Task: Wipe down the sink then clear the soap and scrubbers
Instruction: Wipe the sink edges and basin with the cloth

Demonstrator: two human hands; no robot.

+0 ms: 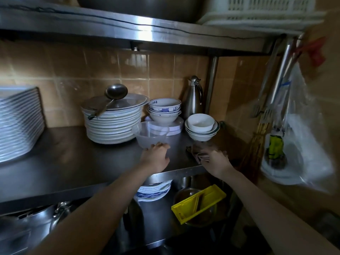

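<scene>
My left hand [155,157] reaches onto the steel middle shelf [73,159], its fingertips curled against the near wall of a clear plastic tub [150,135]. The tub stands upright in front of the plates. My right hand [215,161] lies near the shelf's right front corner, closed over a small dark scrubber [195,151] with a pale patch; most of it is hidden under my fingers. A yellow-green bottle [276,146] hangs inside a clear plastic bag [301,144] at the right. No sink is in view.
A tall stack of white plates [112,126] topped by a lid and ladle, blue-patterned bowls [164,109], white bowls [201,127] and a steel flask [193,98] crowd the shelf's back. More plates stand at the far left. A yellow slicer [198,203] and pots fill the shelf below.
</scene>
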